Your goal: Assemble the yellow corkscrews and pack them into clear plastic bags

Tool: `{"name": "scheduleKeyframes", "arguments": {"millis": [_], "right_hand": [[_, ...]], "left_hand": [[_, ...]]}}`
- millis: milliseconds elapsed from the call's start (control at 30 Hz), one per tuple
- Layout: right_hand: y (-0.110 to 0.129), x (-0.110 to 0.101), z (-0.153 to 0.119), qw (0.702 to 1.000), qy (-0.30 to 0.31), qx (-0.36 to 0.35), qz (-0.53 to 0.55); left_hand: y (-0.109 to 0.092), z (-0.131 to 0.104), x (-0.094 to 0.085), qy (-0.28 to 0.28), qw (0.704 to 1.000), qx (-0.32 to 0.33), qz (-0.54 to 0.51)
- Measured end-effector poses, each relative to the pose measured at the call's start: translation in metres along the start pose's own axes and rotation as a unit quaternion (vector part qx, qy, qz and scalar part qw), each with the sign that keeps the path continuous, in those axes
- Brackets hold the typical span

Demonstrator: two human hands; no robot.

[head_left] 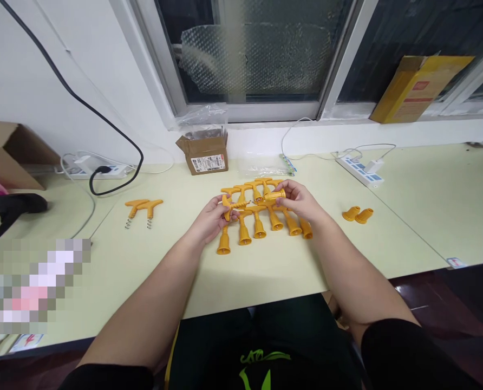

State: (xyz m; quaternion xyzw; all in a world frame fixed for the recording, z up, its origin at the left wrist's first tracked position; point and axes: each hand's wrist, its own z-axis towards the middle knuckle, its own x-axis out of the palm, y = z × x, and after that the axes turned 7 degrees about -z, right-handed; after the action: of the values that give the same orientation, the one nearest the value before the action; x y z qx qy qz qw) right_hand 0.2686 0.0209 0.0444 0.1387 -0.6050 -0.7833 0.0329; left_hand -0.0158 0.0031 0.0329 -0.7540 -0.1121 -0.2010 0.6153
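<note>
Left hand (215,219): fingers clamped on the T-handle piece (226,208), thumb and fingertips around the crossbar. Right hand (302,200): thumb and fingers closed on the yellow sleeve (274,195), near its wide rim. Both held parts are above the middle of the pale worktop (258,290), in front of the person.

Surroundings, by descending size: worktop; open cardboard box (209,162) against the wall; cluster of yellow corkscrews (245,235) in two rows beneath and around the hands, bell mouths of the near row toward the person. Two spare T-handles (149,206) lie well apart on the left, metal spirals toward the person. Two loose sleeves (351,214) lie well apart on the right, beside one another.

Orientation: T-handle piece lies roughly level, crossbar at the left hand, shank and spiral pointing right, toward the sleeve. Sleeve's long axis runs nearly in line with it, narrow end left, flared end right. Contact between spiral tip and sleeve: cannot tell.

Handling (judged): both parts light and stiff, probably moulded plastic, smooth and slightly slippery, not fragile; metal spiral rigid, its point likely sharp. Best hold: crossbar for the T-handle piece, outer wall near the flare for the sleeve, fingertips clear of the spiral.
</note>
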Motion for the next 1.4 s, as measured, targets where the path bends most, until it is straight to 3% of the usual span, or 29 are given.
{"name": "scheduleKeyframes", "arguments": {"millis": [333,467,567,833,900,967,1067,1133,1333,1400], "right_hand": [[-0.016,0.02,-0.007,0.998,0.059,-0.004,-0.038],[-0.017,0.029,-0.01,0.995,0.024,-0.071,-0.061],[-0.012,0.032,-0.012,0.993,0.003,-0.096,-0.073],[-0.002,0.03,-0.014,0.988,0.065,0.132,-0.042],[0.0,0.023,-0.014,0.989,0.052,0.132,-0.039],[0.003,0.014,-0.015,0.995,0.046,0.084,-0.019],[0.006,0.005,-0.017,0.996,0.09,0.016,0.005],[0.005,0.004,-0.016,0.994,0.103,0.011,0.018],[0.003,0.017,-0.012,0.979,0.112,0.169,0.037],[0.005,0.019,-0.013,0.975,0.118,0.185,0.034]], "left_hand": [[0.008,-0.004,0.001,0.053,0.997,0.012,0.057],[0.009,-0.006,0.006,0.055,0.992,0.071,0.085],[0.008,-0.01,0.01,0.056,0.993,0.073,0.067],[0.008,-0.023,0.019,0.101,0.977,0.141,0.121],[0.009,-0.022,0.019,0.102,0.975,0.148,0.128],[0.01,-0.019,0.018,0.092,0.976,0.147,0.128],[0.01,-0.015,0.014,0.084,0.976,0.151,0.131],[0.01,-0.013,0.011,0.085,0.975,0.157,0.133],[0.012,-0.011,0.007,0.12,0.96,0.193,0.162],[0.012,-0.01,0.007,0.118,0.963,0.189,0.153]]}}
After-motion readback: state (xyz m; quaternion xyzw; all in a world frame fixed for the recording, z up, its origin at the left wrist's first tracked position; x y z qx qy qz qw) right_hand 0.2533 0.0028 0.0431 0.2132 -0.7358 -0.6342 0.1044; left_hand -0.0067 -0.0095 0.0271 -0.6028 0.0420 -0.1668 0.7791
